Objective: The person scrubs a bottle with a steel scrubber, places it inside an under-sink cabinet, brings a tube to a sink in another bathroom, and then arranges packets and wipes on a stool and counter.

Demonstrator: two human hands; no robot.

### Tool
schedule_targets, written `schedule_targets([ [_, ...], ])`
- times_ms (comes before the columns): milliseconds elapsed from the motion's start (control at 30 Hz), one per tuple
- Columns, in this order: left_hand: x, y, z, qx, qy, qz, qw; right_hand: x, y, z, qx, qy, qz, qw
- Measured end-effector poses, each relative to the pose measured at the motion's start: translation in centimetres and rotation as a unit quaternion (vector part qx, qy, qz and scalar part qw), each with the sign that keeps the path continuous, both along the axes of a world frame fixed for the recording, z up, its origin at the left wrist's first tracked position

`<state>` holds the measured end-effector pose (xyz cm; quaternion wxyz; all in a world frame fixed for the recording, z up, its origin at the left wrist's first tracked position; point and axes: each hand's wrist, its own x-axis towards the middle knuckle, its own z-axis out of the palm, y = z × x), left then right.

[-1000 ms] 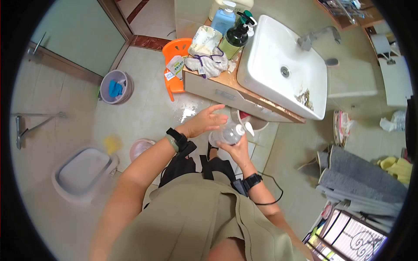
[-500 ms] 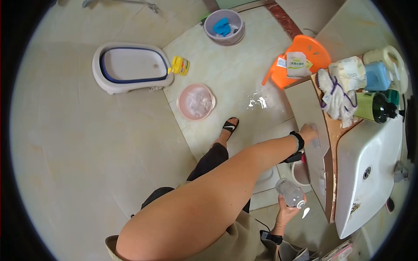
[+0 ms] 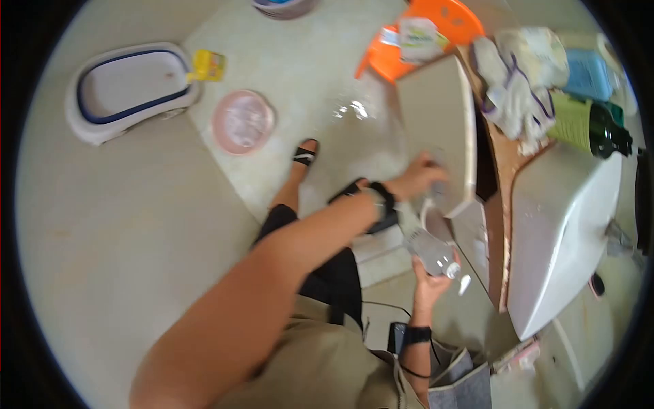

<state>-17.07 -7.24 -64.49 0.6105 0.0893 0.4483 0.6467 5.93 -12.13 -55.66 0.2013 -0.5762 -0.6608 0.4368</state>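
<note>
My left hand (image 3: pixel 417 178) has its fingers curled round the handle of the cabinet drawer (image 3: pixel 436 123), whose front stands out from the counter with a dark gap behind it. Lower down, my right hand (image 3: pixel 430 285) is wrapped round a clear pump bottle (image 3: pixel 430 252). The bottle lies tilted, its white nozzle pointing down and right. A pale bucket (image 3: pixel 434 219) is partly hidden between the bottle and the drawer. White gloves with purple edging (image 3: pixel 511 99) lie on the counter top (image 3: pixel 505 157) above the drawer.
Right of the counter top is a white sink (image 3: pixel 565 232), with a green pump bottle (image 3: pixel 575 123) above it. An orange chair (image 3: pixel 453 24) stands beyond the drawer. On the floor are a pink basin (image 3: pixel 243 123), a baby bath (image 3: pixel 133 85) and a yellow container (image 3: pixel 208 65).
My left hand has gone from beside the bottle to the drawer handle, and the drawer has been pulled out. The view has turned toward the counter. The bottle stays in my right hand.
</note>
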Motion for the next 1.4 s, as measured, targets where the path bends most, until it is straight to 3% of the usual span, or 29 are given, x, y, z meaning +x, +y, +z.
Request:
schedule_targets([
  [167, -4.2, -5.6, -1.8, -0.066, 0.045, -0.037, 0.996, -1.8, 2.0, -5.1, -0.011, -0.028, -0.014, 0.999],
  [233, -5.6, -6.2, -2.2, -0.065, 0.047, -0.065, 0.995, -2.9, 2.6, -7.3, -0.044, 0.019, -0.027, 0.998],
  [267, -6.0, -6.1, -2.2, -0.062, 0.05, -0.07, 0.994, -3.0, 3.0, -9.0, 0.012, -0.011, 0.017, 1.0],
  [467, -7.5, -5.3, -2.9, -0.099, 0.012, -0.107, 0.989, -9.2, 7.3, -16.3, 0.085, 0.098, -0.063, 0.989],
  [500, -7.8, -5.3, -3.5, -0.1, 0.004, -0.105, 0.989, -10.3, 8.4, -16.9, 0.099, 0.069, -0.06, 0.991],
  [567, -8.4, -4.9, -3.1, -0.064, 0.042, -0.131, 0.988, -11.8, 10.6, -18.2, 0.113, 0.036, -0.069, 0.991],
  [633, -8.8, -4.8, -3.1, -0.017, 0.022, -0.126, 0.992, -12.7, 12.4, -20.0, 0.219, -0.046, 0.003, 0.975],
  [867, -9.4, -4.0, -3.3, 0.033, -0.023, -0.132, 0.99, -13.9, 15.7, -25.1, 0.199, -0.013, -0.084, 0.976],
  [1100, -10.2, -4.4, -4.9, 0.035, 0.093, -0.202, 0.974, -16.5, 16.6, -22.3, 0.32, 0.011, -0.155, 0.935],
  [1167, -10.2, -5.1, -6.2, 0.019, 0.032, -0.175, 0.984, -17.7, 17.7, -21.1, 0.335, 0.062, -0.192, 0.92],
  [1300, -10.2, -5.5, -7.2, -0.008, 0.07, -0.223, 0.972, -20.1, 22.9, -20.7, 0.394, 0.148, -0.081, 0.903],
  [1367, -9.0, -5.4, -7.1, -0.052, 0.138, -0.143, 0.979, -21.8, 25.6, -21.0, 0.419, 0.173, -0.011, 0.891],
  [1400, -9.0, -5.4, -6.9, -0.066, 0.162, -0.117, 0.978, -21.5, 24.5, -23.7, 0.422, 0.155, -0.001, 0.893],
])
